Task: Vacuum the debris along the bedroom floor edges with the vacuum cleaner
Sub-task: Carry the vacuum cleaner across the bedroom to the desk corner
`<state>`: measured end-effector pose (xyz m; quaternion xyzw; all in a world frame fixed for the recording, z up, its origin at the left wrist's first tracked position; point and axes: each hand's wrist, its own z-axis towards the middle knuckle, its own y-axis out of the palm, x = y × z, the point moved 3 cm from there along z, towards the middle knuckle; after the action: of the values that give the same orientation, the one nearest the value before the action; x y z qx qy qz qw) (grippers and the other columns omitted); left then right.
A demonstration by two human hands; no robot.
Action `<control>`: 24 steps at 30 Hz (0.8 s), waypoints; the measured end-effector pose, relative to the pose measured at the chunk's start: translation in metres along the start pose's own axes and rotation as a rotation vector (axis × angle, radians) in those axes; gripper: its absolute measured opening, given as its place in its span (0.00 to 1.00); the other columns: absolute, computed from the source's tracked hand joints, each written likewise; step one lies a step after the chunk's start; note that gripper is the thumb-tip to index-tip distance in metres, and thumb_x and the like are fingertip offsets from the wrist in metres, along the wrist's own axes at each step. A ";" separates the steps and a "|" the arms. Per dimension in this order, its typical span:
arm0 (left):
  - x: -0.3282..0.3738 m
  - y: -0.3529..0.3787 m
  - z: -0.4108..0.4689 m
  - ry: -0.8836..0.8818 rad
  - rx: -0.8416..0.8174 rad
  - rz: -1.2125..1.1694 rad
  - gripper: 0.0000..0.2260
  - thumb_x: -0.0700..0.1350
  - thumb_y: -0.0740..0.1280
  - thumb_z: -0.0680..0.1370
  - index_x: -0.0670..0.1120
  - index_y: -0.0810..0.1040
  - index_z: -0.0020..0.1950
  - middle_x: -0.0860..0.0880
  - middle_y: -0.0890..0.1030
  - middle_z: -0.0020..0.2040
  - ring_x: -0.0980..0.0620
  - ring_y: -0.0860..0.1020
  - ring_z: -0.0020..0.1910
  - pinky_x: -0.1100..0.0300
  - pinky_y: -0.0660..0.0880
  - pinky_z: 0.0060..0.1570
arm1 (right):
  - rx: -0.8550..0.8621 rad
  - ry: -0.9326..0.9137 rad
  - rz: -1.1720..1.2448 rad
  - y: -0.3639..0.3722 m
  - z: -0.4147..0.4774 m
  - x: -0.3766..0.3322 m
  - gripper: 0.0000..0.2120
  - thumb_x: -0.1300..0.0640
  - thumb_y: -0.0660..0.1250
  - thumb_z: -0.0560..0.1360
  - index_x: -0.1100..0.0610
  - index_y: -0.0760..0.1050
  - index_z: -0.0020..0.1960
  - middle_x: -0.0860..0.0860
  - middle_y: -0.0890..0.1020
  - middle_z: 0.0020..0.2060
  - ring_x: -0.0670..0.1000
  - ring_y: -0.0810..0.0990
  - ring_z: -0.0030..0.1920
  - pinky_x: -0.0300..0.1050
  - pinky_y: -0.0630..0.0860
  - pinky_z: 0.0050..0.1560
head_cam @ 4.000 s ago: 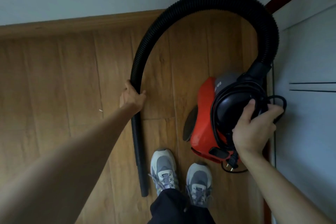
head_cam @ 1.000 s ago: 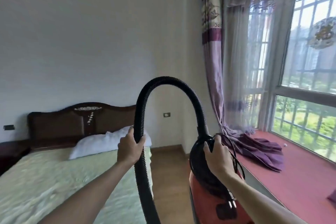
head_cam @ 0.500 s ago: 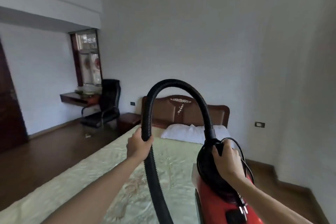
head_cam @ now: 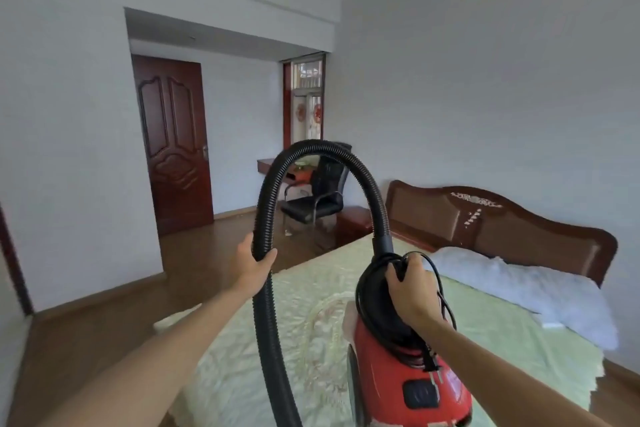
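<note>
The vacuum cleaner is bright red with a black top. Its ribbed hose and cord are black. The bed has a pale green cover with a cream floral pattern, and the pillow is white. The headboard, with pale inlay, and the door are dark reddish-brown. The chair is black, the walls are white and the floor is brown wood.

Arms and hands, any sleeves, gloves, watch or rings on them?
No. The left hand and right hand are ungloved, no rings showing. The left forearm and right forearm are uncovered to the frame edge: no sleeve, watch or bracelet visible.
</note>
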<state>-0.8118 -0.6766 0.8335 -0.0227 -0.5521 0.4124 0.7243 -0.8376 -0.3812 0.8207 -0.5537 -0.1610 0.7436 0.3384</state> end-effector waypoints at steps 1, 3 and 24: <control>-0.014 -0.018 0.007 -0.001 0.017 0.034 0.13 0.45 0.69 0.79 0.43 0.75 0.62 0.46 0.81 0.52 0.47 0.79 0.49 0.72 0.68 0.34 | -0.010 -0.016 0.014 0.014 -0.001 -0.015 0.09 0.52 0.61 0.81 0.58 0.68 0.50 0.53 0.77 0.38 0.50 0.75 0.34 0.44 0.66 0.27; -0.043 -0.057 0.020 -0.025 0.052 0.100 0.17 0.49 0.70 0.78 0.46 0.75 0.66 0.48 0.82 0.53 0.47 0.80 0.49 0.61 0.74 0.43 | -0.033 -0.042 0.037 0.041 -0.003 -0.045 0.09 0.53 0.61 0.81 0.59 0.68 0.49 0.53 0.77 0.37 0.50 0.75 0.33 0.45 0.66 0.28; -0.252 -0.295 0.117 -0.147 0.224 0.192 0.22 0.50 0.70 0.78 0.45 0.72 0.68 0.46 0.82 0.52 0.45 0.82 0.46 0.48 0.81 0.51 | -0.271 -0.141 0.105 0.311 -0.017 -0.277 0.13 0.51 0.61 0.81 0.60 0.67 0.57 0.58 0.78 0.49 0.56 0.77 0.42 0.44 0.67 0.30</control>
<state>-0.7510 -1.0774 0.8263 0.0358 -0.5495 0.5393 0.6371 -0.8792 -0.7960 0.8223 -0.5484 -0.2540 0.7687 0.2094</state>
